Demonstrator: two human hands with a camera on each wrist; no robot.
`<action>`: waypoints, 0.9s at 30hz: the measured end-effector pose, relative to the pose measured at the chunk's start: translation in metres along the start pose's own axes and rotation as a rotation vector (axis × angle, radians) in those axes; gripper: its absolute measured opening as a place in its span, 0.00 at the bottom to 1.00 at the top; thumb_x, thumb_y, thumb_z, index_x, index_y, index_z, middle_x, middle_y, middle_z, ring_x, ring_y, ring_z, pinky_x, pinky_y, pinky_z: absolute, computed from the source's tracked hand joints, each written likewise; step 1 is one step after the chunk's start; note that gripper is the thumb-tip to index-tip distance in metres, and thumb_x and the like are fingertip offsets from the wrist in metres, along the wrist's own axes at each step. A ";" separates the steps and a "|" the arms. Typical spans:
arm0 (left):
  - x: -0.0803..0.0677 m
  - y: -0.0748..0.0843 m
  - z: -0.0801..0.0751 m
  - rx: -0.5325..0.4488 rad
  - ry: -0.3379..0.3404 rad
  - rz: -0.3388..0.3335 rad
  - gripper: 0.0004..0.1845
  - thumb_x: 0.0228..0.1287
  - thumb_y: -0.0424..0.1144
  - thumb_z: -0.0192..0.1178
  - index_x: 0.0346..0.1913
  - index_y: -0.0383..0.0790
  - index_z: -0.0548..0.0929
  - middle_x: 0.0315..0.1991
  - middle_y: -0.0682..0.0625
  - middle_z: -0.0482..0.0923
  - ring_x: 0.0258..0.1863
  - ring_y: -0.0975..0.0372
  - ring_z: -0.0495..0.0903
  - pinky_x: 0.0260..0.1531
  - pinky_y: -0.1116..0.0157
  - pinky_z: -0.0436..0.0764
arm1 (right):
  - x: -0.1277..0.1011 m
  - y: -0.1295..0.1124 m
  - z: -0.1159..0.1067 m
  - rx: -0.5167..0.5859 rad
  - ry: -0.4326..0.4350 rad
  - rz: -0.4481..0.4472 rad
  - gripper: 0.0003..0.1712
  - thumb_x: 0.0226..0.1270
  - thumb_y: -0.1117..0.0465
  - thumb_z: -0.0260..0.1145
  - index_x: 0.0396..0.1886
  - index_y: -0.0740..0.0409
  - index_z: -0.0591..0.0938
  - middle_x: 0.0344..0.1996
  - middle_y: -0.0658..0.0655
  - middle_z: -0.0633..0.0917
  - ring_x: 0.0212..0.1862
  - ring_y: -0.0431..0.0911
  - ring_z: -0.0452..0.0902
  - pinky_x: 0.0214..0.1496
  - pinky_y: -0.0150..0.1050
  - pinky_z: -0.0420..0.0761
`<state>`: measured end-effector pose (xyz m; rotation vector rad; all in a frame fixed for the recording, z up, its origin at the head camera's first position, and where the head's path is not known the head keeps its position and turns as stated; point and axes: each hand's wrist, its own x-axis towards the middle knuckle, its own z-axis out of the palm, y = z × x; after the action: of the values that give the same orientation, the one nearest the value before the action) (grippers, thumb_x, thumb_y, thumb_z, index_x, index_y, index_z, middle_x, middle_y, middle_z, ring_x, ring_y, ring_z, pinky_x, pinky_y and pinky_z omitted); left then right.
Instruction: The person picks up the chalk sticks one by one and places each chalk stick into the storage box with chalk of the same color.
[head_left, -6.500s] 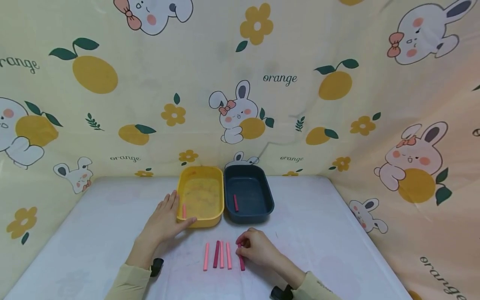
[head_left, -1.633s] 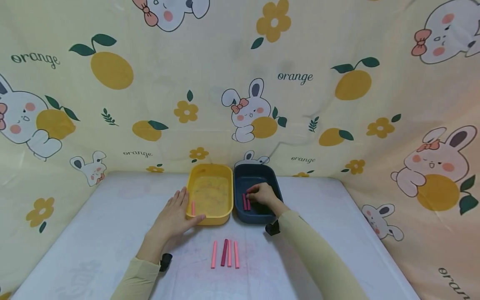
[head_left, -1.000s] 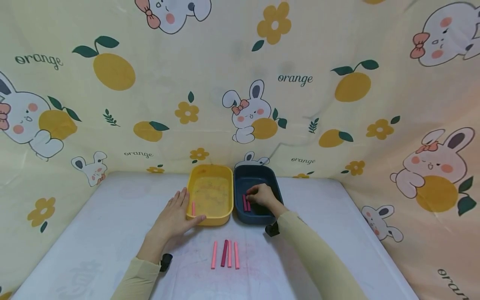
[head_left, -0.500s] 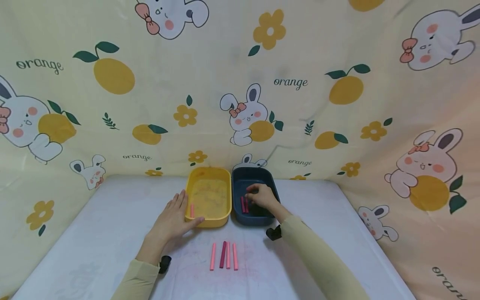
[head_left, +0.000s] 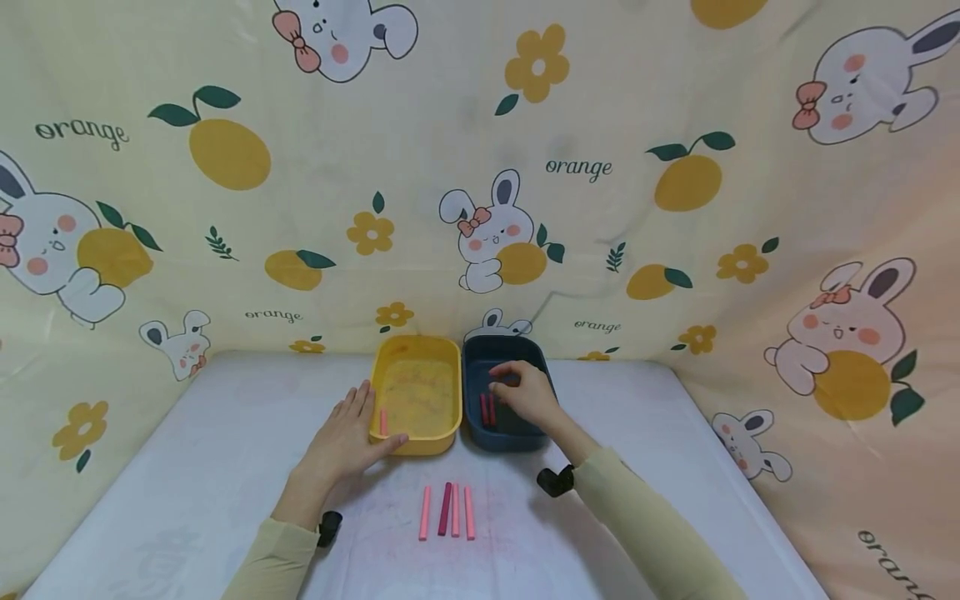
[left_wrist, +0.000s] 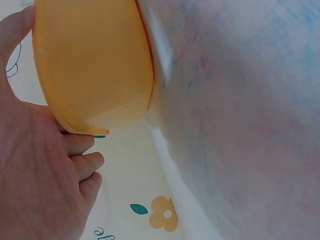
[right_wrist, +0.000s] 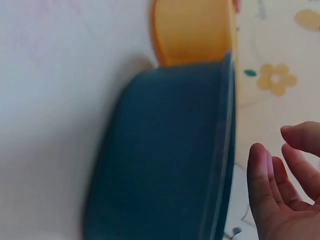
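Note:
My left hand (head_left: 341, 433) rests flat against the left front corner of the yellow bin (head_left: 416, 343), thumb along its front wall; the left wrist view shows that hand (left_wrist: 40, 165) beside the bin's wall (left_wrist: 95, 65). One light pink stick (head_left: 383, 421) lies inside the bin. My right hand (head_left: 522, 392) hovers over the dark blue bin (head_left: 504, 341) with relaxed fingers (right_wrist: 280, 175) and holds nothing. Two dark pink sticks (head_left: 487, 408) lie in the blue bin (right_wrist: 165, 150), left of the hand.
Several pink sticks (head_left: 447, 511) lie side by side on the white table (head_left: 187, 450) in front of the bins, one of them dark (head_left: 446, 507). A cartoon-print cloth (head_left: 585, 167) walls in the back and both sides.
My right hand carried a dark stick from the table row into the blue bin, let go of it, and has just lifted clear. The left hand has stayed on the yellow bin.

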<state>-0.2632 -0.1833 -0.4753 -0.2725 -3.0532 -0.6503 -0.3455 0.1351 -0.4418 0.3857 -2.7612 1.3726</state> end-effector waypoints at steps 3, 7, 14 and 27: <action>0.001 0.000 0.001 0.003 -0.001 0.000 0.67 0.62 0.82 0.49 0.81 0.25 0.46 0.84 0.32 0.40 0.82 0.38 0.43 0.80 0.42 0.48 | -0.010 -0.008 -0.002 -0.002 0.021 -0.021 0.15 0.70 0.61 0.72 0.54 0.59 0.86 0.56 0.59 0.83 0.35 0.43 0.86 0.38 0.39 0.87; 0.000 0.000 0.000 -0.002 -0.003 0.004 0.67 0.63 0.81 0.50 0.81 0.25 0.46 0.84 0.33 0.40 0.82 0.39 0.43 0.80 0.43 0.48 | -0.025 -0.018 -0.001 0.013 0.032 -0.038 0.12 0.69 0.61 0.72 0.51 0.55 0.87 0.54 0.56 0.83 0.38 0.44 0.84 0.36 0.38 0.85; 0.000 0.000 0.000 -0.005 0.002 0.014 0.66 0.64 0.79 0.51 0.81 0.24 0.47 0.83 0.32 0.41 0.82 0.38 0.43 0.80 0.42 0.48 | -0.049 -0.026 0.006 0.069 0.030 -0.103 0.10 0.68 0.63 0.74 0.48 0.54 0.87 0.47 0.54 0.82 0.38 0.43 0.83 0.33 0.35 0.86; 0.000 0.002 0.001 -0.010 0.001 0.001 0.62 0.68 0.72 0.56 0.81 0.24 0.46 0.83 0.32 0.40 0.82 0.38 0.43 0.80 0.41 0.47 | -0.086 -0.020 0.028 0.095 -0.056 -0.125 0.10 0.67 0.67 0.74 0.47 0.58 0.87 0.45 0.59 0.83 0.38 0.45 0.80 0.37 0.29 0.84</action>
<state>-0.2631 -0.1812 -0.4755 -0.2734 -3.0498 -0.6659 -0.2552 0.1190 -0.4550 0.5993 -2.6691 1.4877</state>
